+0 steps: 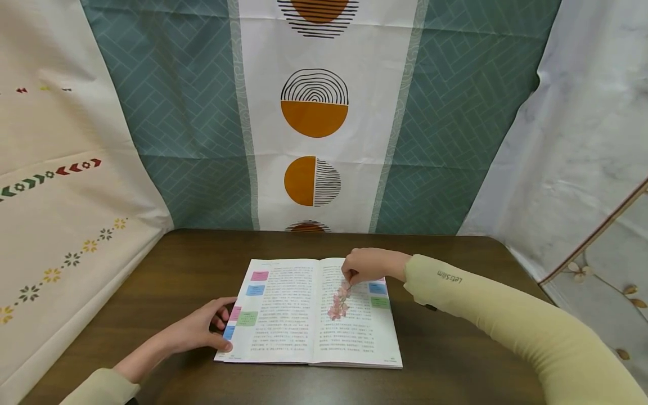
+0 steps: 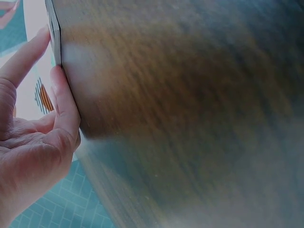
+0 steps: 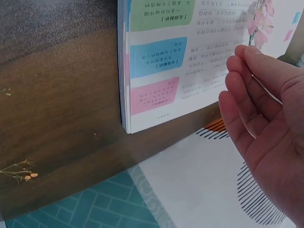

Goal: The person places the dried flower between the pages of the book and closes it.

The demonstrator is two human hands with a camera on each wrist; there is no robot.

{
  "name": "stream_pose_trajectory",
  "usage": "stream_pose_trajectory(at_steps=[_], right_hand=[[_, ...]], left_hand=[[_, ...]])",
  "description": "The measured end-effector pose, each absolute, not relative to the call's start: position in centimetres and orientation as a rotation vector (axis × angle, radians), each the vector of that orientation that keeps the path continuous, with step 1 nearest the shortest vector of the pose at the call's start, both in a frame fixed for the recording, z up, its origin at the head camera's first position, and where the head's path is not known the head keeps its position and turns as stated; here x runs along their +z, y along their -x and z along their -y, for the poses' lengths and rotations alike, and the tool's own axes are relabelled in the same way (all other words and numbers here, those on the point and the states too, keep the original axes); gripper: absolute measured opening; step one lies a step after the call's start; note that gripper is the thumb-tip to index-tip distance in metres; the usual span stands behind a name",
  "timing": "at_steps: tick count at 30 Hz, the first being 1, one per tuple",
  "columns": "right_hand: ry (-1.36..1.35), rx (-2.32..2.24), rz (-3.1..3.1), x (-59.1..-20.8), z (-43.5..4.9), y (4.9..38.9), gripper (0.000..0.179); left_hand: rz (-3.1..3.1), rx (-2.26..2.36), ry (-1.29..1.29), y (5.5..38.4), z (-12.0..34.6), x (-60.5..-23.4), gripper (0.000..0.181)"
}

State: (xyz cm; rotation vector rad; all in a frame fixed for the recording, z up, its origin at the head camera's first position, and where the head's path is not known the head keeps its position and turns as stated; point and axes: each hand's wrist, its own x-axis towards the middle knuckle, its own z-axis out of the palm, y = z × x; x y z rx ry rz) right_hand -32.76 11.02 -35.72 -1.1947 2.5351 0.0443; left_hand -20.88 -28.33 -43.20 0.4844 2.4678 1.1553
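Note:
An open book (image 1: pixel 283 326) with printed pages and coloured note blocks lies on the dark wooden table. My right hand (image 1: pixel 360 265) is over the upper part of the right page, pinching the stem of a pink flower sprig (image 1: pixel 339 304) between thumb and index finger. Its blossoms hang toward the page's inner side; in the right wrist view the stem (image 3: pixel 251 38) shows at the fingertips. My left hand (image 1: pixel 199 328) rests at the book's left edge, thumb on the lower left corner, the other fingers loosely bent beside the edge.
A small dried sprig with orange-yellow buds (image 3: pixel 27 175) lies on the table (image 3: pixel 61 114) to the right of the book, seen in the right wrist view. Behind the table hangs a teal and white patterned cloth (image 1: pixel 197 112); light cloths hang at both sides.

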Motion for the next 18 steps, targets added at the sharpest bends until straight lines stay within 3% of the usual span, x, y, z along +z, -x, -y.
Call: stream_pose_trajectory(at_steps=[18], right_hand=[[1.274, -0.094, -2.569, -36.07, -11.66, 33.05, 0.005]], left_hand=[[-2.465, 1.162, -0.501, 20.90, 28.38, -43.26, 0.096]])
